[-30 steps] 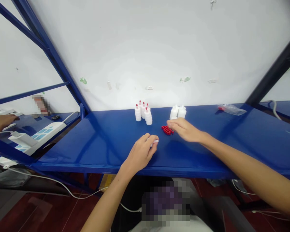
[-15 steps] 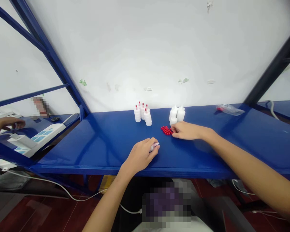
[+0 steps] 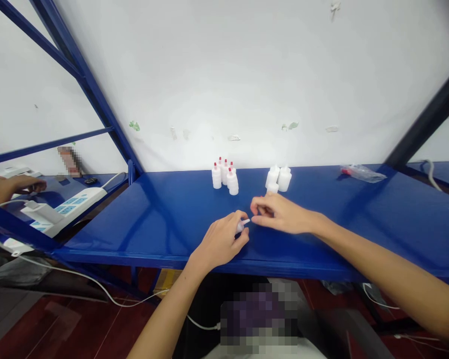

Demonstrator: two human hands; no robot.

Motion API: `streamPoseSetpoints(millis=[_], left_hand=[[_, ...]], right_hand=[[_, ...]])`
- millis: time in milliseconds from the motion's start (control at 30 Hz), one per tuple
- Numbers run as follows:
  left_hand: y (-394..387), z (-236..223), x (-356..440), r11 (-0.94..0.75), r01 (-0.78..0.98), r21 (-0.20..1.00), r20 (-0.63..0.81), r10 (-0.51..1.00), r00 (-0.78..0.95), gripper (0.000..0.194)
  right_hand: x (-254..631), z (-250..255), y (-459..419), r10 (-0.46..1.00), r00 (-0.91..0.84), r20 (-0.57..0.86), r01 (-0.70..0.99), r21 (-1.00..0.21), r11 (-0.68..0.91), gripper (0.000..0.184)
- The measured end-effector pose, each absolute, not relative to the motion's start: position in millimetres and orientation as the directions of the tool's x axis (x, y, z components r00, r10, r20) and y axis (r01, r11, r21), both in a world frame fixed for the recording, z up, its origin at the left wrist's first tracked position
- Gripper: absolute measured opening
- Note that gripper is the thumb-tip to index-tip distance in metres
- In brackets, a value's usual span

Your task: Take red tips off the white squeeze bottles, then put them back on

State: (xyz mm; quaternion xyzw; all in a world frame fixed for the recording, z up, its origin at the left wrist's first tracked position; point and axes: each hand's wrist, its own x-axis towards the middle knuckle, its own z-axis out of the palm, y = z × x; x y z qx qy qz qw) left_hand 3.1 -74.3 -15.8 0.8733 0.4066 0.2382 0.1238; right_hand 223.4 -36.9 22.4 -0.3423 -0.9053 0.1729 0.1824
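Glossy blue flat surface [image 3: 164, 209] underneath; left hand [image 3: 221, 238] wrapped round small white plastic bottle [image 3: 240, 228], near surface's front edge; right hand [image 3: 284, 215] just right of it, fingers curled, can't tell if anything's pinched; bottle's slim tapered white nozzle [image 3: 246, 221] points right, slightly away, tip just beside right hand.

The glossy blue tabletop [image 3: 164, 209] carries the following items. Near its rear edge, a cluster of red-tipped white bottles [image 3: 232, 184] stands upright. To the right, plain white bottles [image 3: 284, 180] stand in a second group, its front part partly hidden. At rear right lies a clear plastic bag [image 3: 364, 173] containing something red.
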Motion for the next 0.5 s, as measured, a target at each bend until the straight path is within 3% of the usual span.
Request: streamPoseSetpoints(millis=[100, 200, 300, 400, 500], left_hand=[[-75.9, -13.8, 3.2, -0.643, 0.615, 0.457, 0.316, 0.764, 0.563, 0.016], [-76.6, -13.3, 3.6, -0.618, 0.587, 0.523, 0.318, 0.78, 0.538, 0.028], [-75.4, -15.1, 3.6, -0.569, 0.601, 0.561, 0.308, 0.818, 0.487, 0.035], [-72.2, -18.4, 3.4, -0.554, 0.622, 0.553, 0.312, 0.83, 0.462, 0.014], [-69.0, -21.2, 3.7, -0.585, 0.649, 0.486, 0.341, 0.811, 0.476, 0.018]], right_hand=[[210.7, 14.8, -45.3, 0.615, -0.751, 0.239, 0.497, -0.408, 0.766, 0.027], [211.3, 9.8, -43.0, 0.641, -0.698, 0.32, 0.47, -0.47, 0.747, 0.026], [223.1, 11.0, -30.6, 0.741, -0.493, 0.456, 0.535, -0.514, 0.671, 0.02], [239.3, 15.3, -12.4, 0.761, -0.229, 0.607, 0.695, -0.446, 0.564, 0.017], [254.2, 17.1, 4.2, 0.741, -0.029, 0.671, 0.824, -0.404, 0.398, 0.016]])
